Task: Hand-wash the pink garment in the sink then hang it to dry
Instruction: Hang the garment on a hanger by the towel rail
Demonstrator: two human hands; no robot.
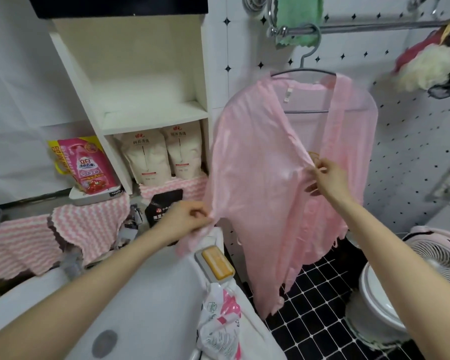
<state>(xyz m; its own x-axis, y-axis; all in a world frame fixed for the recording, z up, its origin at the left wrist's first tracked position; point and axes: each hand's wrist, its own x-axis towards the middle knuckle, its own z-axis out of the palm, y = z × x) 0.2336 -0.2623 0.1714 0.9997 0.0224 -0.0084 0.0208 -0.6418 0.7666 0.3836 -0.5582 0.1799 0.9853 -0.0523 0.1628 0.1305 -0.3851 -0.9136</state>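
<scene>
Sink (pixel 146 294) is right under the camera, with both forearms reaching out over it. The soap (pixel 217 263) sits on its right rim.

The garment (pixel 250 178) isn't in the sink. It's up on a grey hanger (pixel 307 71) hooked over the chrome rail (pixel 374 27) on the tiled wall, and it dangles to the right of the sink over the black floor tiles.

Handling-wise, I'd say this thing is super light and totally limp. The fabric is thin and a bit see-through, with a sheen that makes me think it's slippery. It's creased and clings to itself, so my guess is it's damp. It has no stiffness at all and just goes wherever you pull it. I'd hold it by the edges, meaning the cuff, hem or front band, where the fabric is doubled up. Pull gently too, because a hard tug could probably slide it off the hanger shoulders.

Left grip (pixel 185 220): fingers are curled, and the thumb and fingertips pinch the end of the left sleeve and draw it out sideways toward the sink.

Right grip (pixel 327 178): it's higher up, about mid-garment, with thumb and forefinger pressed together on the front edge. The other fingers are loosely bent. Both pinches are small, on fabric only, and neither touches the hanger.
</scene>
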